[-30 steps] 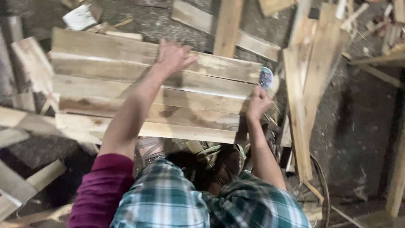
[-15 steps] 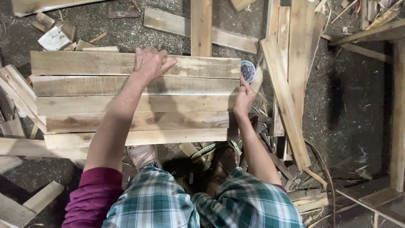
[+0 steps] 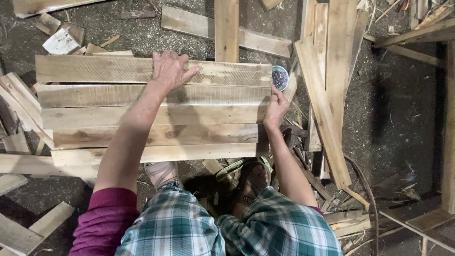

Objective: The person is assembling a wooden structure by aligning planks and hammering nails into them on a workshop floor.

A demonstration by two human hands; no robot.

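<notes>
Several rough wooden planks (image 3: 156,116) lie side by side on the ground in front of me, forming a flat panel. My left hand (image 3: 170,70) rests flat, fingers spread, on the farthest plank (image 3: 95,69). My right hand (image 3: 276,106) touches the right ends of the planks with its fingers, holding nothing that I can see. Just beyond its fingertips sits a small round tin (image 3: 280,77) with dark small pieces inside.
Loose boards (image 3: 327,95) lie to the right and beyond (image 3: 227,28). Offcuts lie at the left (image 3: 19,102), a pale block (image 3: 60,41) at the far left. My sandalled feet (image 3: 251,182) stand below the panel. A dark hose (image 3: 369,199) curves at right. Sawdust covers the ground.
My view has shifted so the panel sits lower and squarer. My left hand has stayed on the far plank. My right hand has stayed at the planks' right ends beside the tin.
</notes>
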